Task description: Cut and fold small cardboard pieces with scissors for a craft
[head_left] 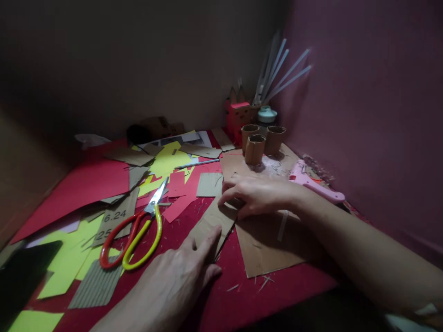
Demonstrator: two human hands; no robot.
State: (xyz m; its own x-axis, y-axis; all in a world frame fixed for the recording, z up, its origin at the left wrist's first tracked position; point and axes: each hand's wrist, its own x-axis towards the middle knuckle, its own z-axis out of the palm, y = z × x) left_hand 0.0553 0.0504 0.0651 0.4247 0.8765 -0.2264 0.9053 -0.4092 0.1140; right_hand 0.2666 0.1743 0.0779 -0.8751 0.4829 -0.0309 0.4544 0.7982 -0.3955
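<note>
A narrow piece of brown cardboard point(212, 222) lies slantwise on the red tabletop between my hands. My left hand point(173, 272) holds its near end, index finger along the top and thumb by the right edge. At the far end, the bent fingers of my right hand point(254, 196) grip the same piece; some fingertips are hidden. Under my right wrist is a larger cardboard sheet point(263, 251). Scissors point(147, 226) with one red and one yellow handle lie partly spread to the left. A small grey cardboard square point(209, 184) sits just beyond the strip.
Several small cardboard tubes point(255, 150) stand at the back right, near a red box with a face point(238, 117) and a lidded jar point(267, 115). A pink glue gun point(316, 184) lies by the wall. Red card point(79, 189) and yellow paper point(69, 258) cover the left. A pencil-like stick point(199, 163) lies behind.
</note>
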